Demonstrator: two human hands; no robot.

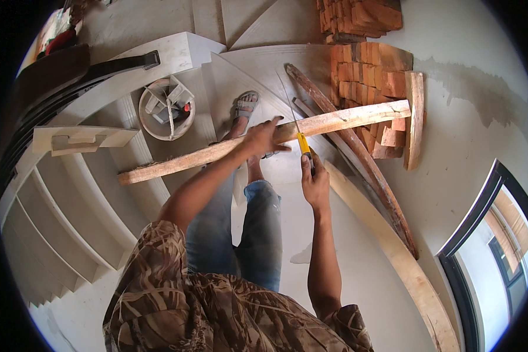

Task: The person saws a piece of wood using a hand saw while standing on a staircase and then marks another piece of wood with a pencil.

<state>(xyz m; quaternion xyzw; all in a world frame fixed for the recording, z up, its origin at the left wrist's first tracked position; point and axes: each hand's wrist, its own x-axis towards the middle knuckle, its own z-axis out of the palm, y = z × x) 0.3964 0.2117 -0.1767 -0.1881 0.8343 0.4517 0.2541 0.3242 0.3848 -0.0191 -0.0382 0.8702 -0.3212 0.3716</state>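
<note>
A long, rough wooden beam (346,119) lies across in front of me, its right end over the stacked bricks. My left hand (263,138) clasps it near the middle, fingers over one edge and thumb by the other. In my right hand (315,183) is a handsaw (303,144) with a yellow and black handle. Its thin blade points away from me and crosses the beam just right of my left hand. Whether the teeth have cut into the wood I cannot tell.
Orange bricks (364,73) stand stacked at the far right, with a short board (414,120) against them. A dark, weathered beam (358,149) and a long pale plank (402,258) slant nearby. A bucket of tools (176,130) stands left. Stairs (82,199) run along the left side.
</note>
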